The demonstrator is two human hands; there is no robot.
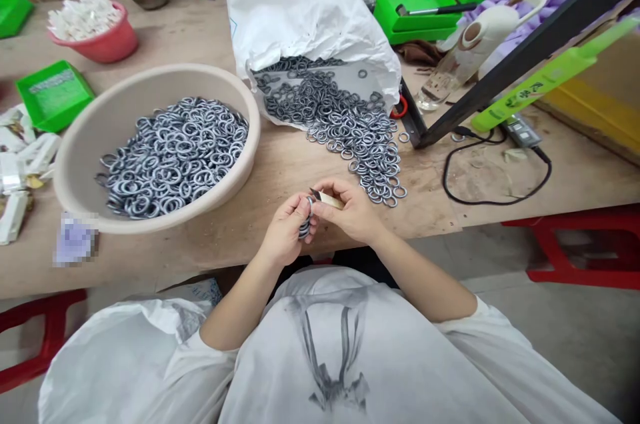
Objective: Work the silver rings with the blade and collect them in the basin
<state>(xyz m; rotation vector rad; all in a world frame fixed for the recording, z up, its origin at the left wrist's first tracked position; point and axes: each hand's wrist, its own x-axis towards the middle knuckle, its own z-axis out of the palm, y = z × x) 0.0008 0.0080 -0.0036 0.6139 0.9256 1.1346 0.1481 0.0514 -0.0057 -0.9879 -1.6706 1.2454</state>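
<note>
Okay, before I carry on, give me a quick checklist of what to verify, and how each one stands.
1. Left hand has a grip on the held rings: ok.
2. Right hand grips the pale-handled tool: ok.
3. Tool tip well clear of fingers: not ok, it points toward the left hand, close to the thumb.
4. Basin upright on the table: ok.
5. Rings all inside the sack: not ok, a pile spreads from its mouth.
6. Held rings free of flaws: cannot tell, too small.
</note>
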